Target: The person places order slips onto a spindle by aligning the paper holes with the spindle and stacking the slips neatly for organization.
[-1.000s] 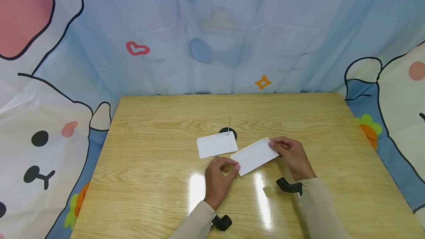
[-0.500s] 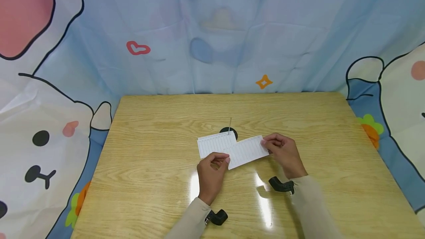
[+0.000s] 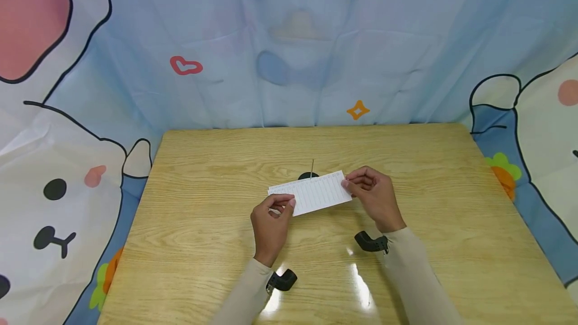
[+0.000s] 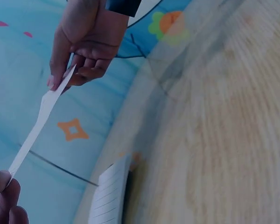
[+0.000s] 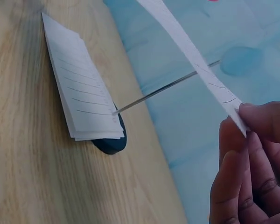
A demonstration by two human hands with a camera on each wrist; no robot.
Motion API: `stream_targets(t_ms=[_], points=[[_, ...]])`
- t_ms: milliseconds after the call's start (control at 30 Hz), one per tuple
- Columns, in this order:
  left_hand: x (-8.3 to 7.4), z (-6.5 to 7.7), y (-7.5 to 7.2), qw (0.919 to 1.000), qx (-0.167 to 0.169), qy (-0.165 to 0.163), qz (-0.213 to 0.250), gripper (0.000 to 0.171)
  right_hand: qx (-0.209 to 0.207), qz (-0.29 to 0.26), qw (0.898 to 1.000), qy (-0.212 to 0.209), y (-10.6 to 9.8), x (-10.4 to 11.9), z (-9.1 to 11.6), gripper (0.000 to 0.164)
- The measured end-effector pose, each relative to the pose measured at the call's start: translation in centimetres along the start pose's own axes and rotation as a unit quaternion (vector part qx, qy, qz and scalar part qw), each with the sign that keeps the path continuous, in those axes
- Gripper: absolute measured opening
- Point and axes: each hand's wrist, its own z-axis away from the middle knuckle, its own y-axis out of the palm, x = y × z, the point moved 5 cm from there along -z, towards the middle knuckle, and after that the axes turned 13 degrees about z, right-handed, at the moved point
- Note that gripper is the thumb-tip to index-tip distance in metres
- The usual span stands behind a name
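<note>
In the head view my left hand (image 3: 271, 229) pinches the near left corner of a lined white paper slip (image 3: 321, 193) between thumb and fingers. My right hand (image 3: 376, 199) pinches the slip's right end. The slip is raised off the table, in front of an upright paper spike (image 3: 312, 165). In the right wrist view a stack of similar slips (image 5: 81, 93) is pierced by the spike's thin metal rod and lies over its round black base (image 5: 113, 143). From the head, the raised slip covers most of that stack. The right wrist view shows the slip edge-on, near the rod.
A wood-grained table (image 3: 207, 174) lies under everything, with light glare near its front. Behind it hangs a blue cartoon curtain (image 3: 384, 64). A black wrist camera (image 3: 282, 281) sits on the left wrist, another black camera (image 3: 370, 241) on the right.
Both hands have carried the slip left and away from me, from beside the stack to over it. The slip now tilts less, and the spike and its stack stay in place.
</note>
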Motion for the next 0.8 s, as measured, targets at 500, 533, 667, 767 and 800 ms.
stream_targets(t_ms=[500, 533, 667, 767, 800], points=[[-1.0, -1.8, -1.5, 0.9998, -0.019, -0.003, 0.011, 0.005, -0.005, 0.025, 0.998, -0.052, 1.1, 2.8, -1.0, 0.014], [-1.0, -1.9, -1.6, 0.9997, -0.019, -0.001, 0.012, 0.005, -0.007, 0.023, 0.998, -0.052, 1.2, 2.8, -1.1, 0.015], [-1.3, -2.3, -2.0, 0.9997, -0.019, 0.008, 0.014, 0.004, -0.018, 0.001, 0.999, -0.046, 1.6, 3.2, -1.6, 0.019], [-1.4, -2.6, -2.2, 0.9996, -0.019, 0.013, 0.013, 0.004, -0.022, -0.020, 0.999, -0.040, 2.1, 3.3, -2.0, 0.023], [-1.4, -2.7, -2.3, 0.9996, -0.020, 0.014, 0.012, 0.004, -0.023, -0.026, 0.999, -0.038, 2.2, 3.3, -2.1, 0.024]])
